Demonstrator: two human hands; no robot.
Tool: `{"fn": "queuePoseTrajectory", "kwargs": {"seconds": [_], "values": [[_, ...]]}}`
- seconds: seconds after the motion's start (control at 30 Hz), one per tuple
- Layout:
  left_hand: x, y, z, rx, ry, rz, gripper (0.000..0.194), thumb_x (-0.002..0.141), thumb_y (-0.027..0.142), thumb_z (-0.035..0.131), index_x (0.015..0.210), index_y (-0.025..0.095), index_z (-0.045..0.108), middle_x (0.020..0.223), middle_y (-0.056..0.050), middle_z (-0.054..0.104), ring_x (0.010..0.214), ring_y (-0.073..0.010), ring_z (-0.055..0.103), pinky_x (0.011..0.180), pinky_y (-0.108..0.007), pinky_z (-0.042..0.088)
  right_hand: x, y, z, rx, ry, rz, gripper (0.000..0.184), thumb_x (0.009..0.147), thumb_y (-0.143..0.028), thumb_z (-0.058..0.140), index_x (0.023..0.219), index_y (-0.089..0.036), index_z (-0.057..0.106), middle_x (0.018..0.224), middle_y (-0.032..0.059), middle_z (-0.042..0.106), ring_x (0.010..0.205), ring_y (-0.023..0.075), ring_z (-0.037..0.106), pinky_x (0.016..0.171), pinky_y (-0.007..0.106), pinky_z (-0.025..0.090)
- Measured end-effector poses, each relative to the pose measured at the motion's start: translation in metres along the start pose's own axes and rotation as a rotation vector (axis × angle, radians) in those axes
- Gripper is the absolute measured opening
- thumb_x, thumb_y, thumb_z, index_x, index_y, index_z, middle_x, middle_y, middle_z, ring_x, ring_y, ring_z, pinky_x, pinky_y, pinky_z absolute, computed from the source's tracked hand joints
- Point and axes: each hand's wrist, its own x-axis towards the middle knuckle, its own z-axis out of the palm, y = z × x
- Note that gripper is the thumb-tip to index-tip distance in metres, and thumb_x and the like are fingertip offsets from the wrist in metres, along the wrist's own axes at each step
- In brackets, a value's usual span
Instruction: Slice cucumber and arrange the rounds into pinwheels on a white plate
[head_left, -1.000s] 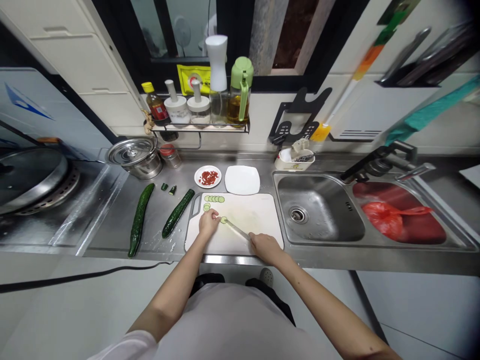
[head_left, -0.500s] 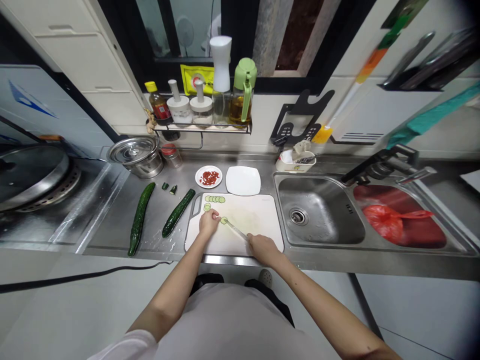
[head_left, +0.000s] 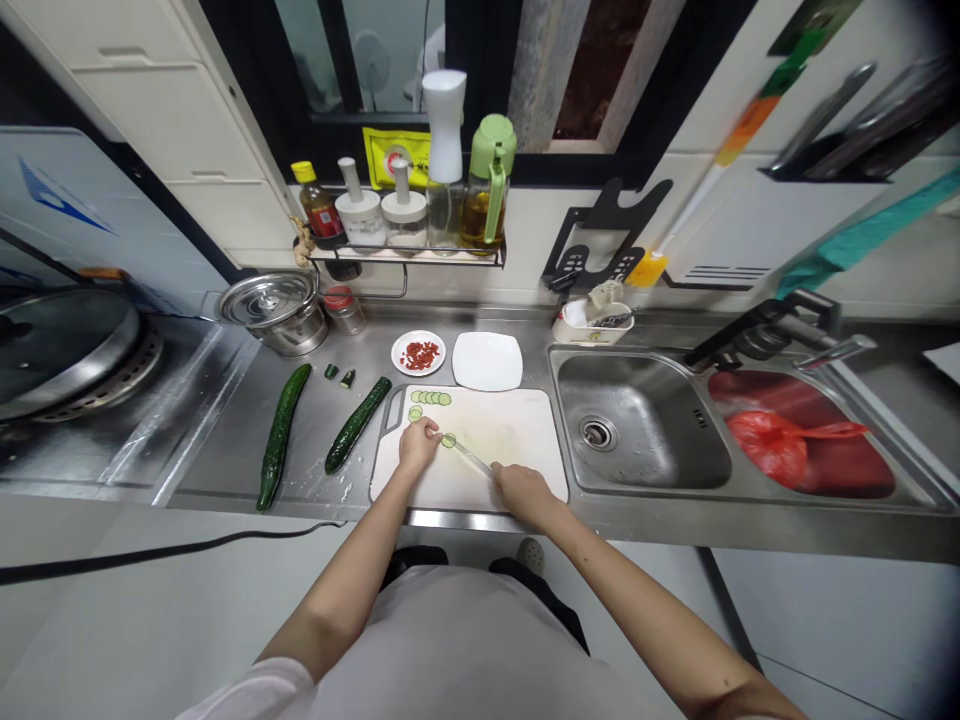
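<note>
My right hand (head_left: 525, 492) is wrapped round the handle of a knife (head_left: 472, 460), its thin blade pointing up and left over the white cutting board (head_left: 525, 420). At the blade's tip is a round cucumber slice (head_left: 448, 440). Just left of that slice, my left hand (head_left: 418, 442) has thumb and fingers drawn together; whatever lies between them is too small to make out. A row of several cucumber slices (head_left: 431, 398) lies along the board's upper left, with more slices (head_left: 415, 412) just below, close to my left fingers.
Two whole-looking cucumbers, one long (head_left: 285, 435) and one shorter (head_left: 358, 425), lie left of the board near small cucumber ends (head_left: 346, 378). Behind it stand a plate of chopped red pieces (head_left: 418, 352) and a white plate (head_left: 487, 360). A sink (head_left: 637, 420) is at the right.
Almost nothing differs. Both hands and the knife stay in about the same place, and the slice remains at the blade's tip; the view has shifted very slightly.
</note>
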Motion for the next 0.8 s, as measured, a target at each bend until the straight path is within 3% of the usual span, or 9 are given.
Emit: {"fn": "queuePoseTrajectory", "kwargs": {"seconds": [0.8], "values": [[-0.002,0.002,-0.002,0.018,0.002,0.016,0.010,0.076,0.022,0.067,0.086,0.022,0.066,0.078,0.000,0.067,0.076,-0.0159,0.061,0.067,-0.025,0.040,-0.010,0.007,0.012,-0.001,-0.007,0.020,0.029,0.092,-0.013,0.037,0.114,-0.014,0.057,0.100,0.0168,0.069,0.100,0.0256,0.066,0.077,0.032,0.046]]}}
